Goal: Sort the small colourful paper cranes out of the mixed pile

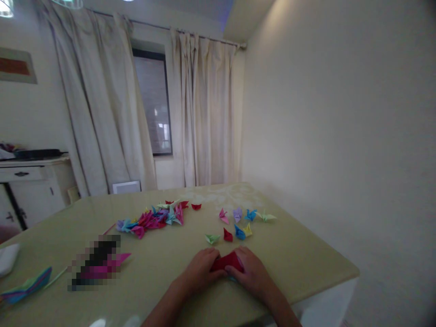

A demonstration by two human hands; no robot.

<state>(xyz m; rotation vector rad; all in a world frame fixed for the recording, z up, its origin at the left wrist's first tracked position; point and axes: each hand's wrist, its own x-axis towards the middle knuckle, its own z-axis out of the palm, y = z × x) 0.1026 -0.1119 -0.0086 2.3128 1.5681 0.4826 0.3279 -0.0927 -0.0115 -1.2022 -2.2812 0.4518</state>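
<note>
A piece of red folded paper (227, 262) is held between my two hands just above the table's near side. My left hand (201, 268) grips its left end, the thumb along the lower edge. On its right end my right hand (250, 270) is closed, thumb in front. A bit of light blue shows beneath the paper, too small to name. Just beyond my hands lie a green folded paper piece (212, 238), a red one (228, 235), a blue one (240, 232) and a yellow one (248, 230).
Behind these sit pink (223, 215), purple (237, 214), blue (250, 215) and pale green (266, 217) paper cranes. A colourful crane heap (153, 220) lies left of centre on the table (156, 281). Nearer left are a pixelated patch, magenta paper (121, 260) and a multicoloured paper bundle (29, 288).
</note>
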